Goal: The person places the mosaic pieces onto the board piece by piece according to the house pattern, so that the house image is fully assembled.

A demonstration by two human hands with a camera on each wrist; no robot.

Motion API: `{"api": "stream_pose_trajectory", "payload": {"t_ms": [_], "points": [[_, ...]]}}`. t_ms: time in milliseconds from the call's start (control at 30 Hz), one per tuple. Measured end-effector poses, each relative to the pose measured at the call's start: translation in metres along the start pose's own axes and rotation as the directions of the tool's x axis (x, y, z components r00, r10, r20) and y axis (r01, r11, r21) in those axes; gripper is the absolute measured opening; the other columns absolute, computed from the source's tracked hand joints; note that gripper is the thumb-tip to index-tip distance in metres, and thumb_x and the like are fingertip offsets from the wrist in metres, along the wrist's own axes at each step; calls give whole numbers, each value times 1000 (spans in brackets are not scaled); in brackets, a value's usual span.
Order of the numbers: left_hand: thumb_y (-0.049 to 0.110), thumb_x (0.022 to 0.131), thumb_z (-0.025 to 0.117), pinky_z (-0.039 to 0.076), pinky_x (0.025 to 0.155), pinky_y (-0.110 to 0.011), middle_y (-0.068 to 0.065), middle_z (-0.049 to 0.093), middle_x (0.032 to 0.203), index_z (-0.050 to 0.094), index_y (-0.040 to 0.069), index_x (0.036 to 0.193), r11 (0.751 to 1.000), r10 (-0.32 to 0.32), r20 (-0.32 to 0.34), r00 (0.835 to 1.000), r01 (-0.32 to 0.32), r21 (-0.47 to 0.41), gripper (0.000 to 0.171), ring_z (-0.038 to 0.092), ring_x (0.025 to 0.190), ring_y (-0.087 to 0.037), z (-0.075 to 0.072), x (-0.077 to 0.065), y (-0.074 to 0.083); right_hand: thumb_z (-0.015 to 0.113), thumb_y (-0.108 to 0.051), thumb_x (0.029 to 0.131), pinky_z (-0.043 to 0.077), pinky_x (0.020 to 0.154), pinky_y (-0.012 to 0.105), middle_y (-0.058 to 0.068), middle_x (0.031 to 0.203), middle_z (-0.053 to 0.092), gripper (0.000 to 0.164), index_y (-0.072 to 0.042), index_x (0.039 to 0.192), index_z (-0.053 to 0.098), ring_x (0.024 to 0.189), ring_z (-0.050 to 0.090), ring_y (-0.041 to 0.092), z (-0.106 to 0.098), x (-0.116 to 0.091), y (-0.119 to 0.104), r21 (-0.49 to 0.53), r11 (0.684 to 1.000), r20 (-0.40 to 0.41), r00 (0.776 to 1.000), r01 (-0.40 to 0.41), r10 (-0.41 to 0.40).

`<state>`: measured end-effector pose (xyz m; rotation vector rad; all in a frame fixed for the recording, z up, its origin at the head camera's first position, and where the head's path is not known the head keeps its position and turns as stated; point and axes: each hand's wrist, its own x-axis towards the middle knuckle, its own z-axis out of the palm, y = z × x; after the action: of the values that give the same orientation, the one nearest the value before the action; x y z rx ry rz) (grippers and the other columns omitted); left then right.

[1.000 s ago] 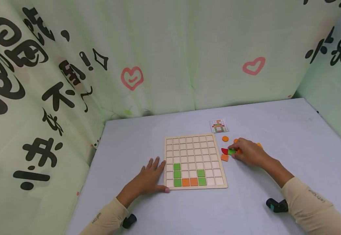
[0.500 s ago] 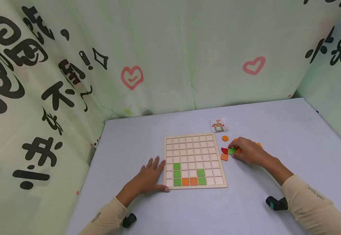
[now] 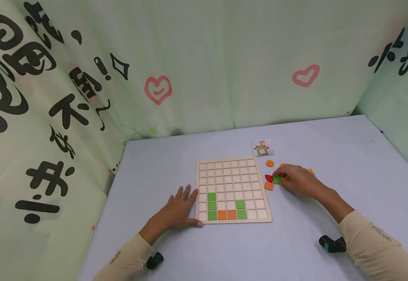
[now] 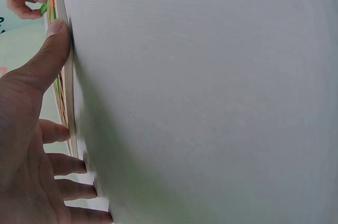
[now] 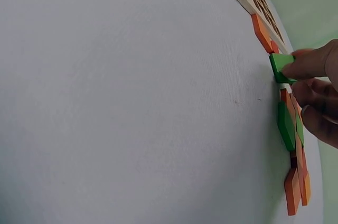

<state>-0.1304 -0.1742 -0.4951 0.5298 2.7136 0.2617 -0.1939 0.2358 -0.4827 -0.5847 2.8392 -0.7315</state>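
A wooden grid board (image 3: 270,210) lies on the table, with green square tiles (image 3: 212,206) and orange square tiles (image 3: 222,215) set in its lower rows. My left hand (image 3: 178,210), fingers spread, rests along the board's left edge, its thumb (image 4: 53,49) at the near corner. To the right of the board, my right hand (image 3: 299,180) pinches a green square tile (image 3: 277,180) between thumb and fingers. In the right wrist view this green tile (image 5: 279,66) is tilted, close over the table. Part of the loose pile is hidden behind that hand.
Beside the board lie a red rounded piece (image 3: 268,178), an orange square (image 3: 268,186) and an orange disc (image 3: 269,163). More loose tiles (image 5: 287,126) lie below the right hand. A pattern card (image 3: 262,148) sits behind the board. A patterned curtain (image 3: 196,70) borders the table.
The head view has tilted slightly. The pinched green tile shows a little more of its face; both hands stay nearly where they were.
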Motion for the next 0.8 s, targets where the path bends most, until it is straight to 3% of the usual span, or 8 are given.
{"api": "stream_pose_trajectory", "payload": {"t_ms": [333,800], "points": [[70,76,73,30,113,-67,-20,19,166,24,14,160,1000,8,-5,1000,-8,6,113,18,152,-47,0,1,-2,71,-4,89,47,67,28,-3,82,61,28,-6,116,70,76,53,14,-2,-1,1,-5,1000,30,999,16,-16],[70,76,73,28,114,-66,-18,18,167,24,14,161,1000,-7,17,1000,7,2,112,16,153,-46,-3,1,-1,75,-9,87,49,70,28,0,89,64,32,-2,117,70,83,55,17,-3,-1,2,17,1000,80,997,-23,22]]}}
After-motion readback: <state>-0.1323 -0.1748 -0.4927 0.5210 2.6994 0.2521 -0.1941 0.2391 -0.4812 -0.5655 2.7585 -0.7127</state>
